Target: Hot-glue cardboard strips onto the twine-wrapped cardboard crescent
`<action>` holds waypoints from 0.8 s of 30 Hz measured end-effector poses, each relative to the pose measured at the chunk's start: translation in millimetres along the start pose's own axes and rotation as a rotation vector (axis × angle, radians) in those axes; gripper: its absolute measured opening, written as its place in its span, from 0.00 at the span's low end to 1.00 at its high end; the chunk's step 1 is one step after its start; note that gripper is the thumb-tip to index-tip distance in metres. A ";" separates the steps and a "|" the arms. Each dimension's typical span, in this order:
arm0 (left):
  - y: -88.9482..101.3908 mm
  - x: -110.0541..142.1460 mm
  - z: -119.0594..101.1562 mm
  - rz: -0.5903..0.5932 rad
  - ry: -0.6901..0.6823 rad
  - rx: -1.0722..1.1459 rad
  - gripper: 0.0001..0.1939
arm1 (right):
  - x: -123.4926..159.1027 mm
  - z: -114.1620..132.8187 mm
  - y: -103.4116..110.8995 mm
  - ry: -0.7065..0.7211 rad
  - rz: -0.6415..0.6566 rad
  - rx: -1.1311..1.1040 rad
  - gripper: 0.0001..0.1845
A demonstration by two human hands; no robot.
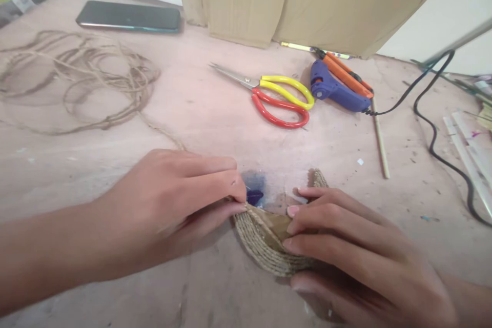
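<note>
A curved, crescent-like cardboard piece (pixel 265 256) lies on the table in front of me, with rows of jute twine laid along its outer edge and bare cardboard showing inside. At its left part, the thumb and fingers of my left hand (pixel 184 195) pinch the twine against the piece. My right hand (pixel 357 246) grips the right part, fingers on top and thumb along the lower edge; much of that side is hidden beneath it. From behind my left hand a strand runs back to a loose heap of jute twine (pixel 130 95).
Scissors (pixel 282 102) with yellow and red handles lie beyond my hands. Beside them are a blue glue gun (pixel 338 89) with a black cord (pixel 434 138), an orange-handled tool (pixel 348 74) and a thin stick (pixel 380 143). A phone (pixel 130 16) and cardboard (pixel 319 0) are at the back.
</note>
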State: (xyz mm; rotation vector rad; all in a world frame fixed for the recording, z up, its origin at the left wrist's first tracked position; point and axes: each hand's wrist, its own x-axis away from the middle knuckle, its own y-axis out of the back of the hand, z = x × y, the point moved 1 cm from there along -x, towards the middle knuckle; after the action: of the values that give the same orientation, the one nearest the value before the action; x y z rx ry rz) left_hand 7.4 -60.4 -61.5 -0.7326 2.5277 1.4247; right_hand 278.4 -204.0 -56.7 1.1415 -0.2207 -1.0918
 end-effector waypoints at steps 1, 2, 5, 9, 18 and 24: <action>0.3 0.5 0.0 0.004 0.001 0.000 0.09 | -0.4 -0.1 0.1 -0.006 0.009 -0.002 0.08; 0.7 1.0 -0.1 0.005 0.000 -0.005 0.09 | -1.1 0.0 0.5 -0.011 0.013 -0.008 0.08; 1.7 1.6 -1.0 0.016 -0.002 -0.029 0.09 | -3.9 -0.1 2.2 -0.025 0.030 -0.038 0.08; 1.1 0.0 -2.3 0.025 -0.011 -0.033 0.09 | -4.7 -1.1 3.9 -0.012 0.034 -0.075 0.08; 0.9 -0.5 -0.3 0.025 0.053 -0.009 0.07 | -5.0 -1.7 3.1 -0.013 0.048 -0.103 0.05; 0.4 -1.5 -0.1 0.039 0.069 -0.007 0.09 | -8.5 -1.5 6.5 -0.007 0.073 -0.125 0.05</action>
State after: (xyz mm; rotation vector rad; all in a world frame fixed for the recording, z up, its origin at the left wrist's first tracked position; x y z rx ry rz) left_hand 8.5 -59.8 -60.6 -0.7497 2.6041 1.4448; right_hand 278.9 -196.4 -49.1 1.0104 -0.1953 -1.0309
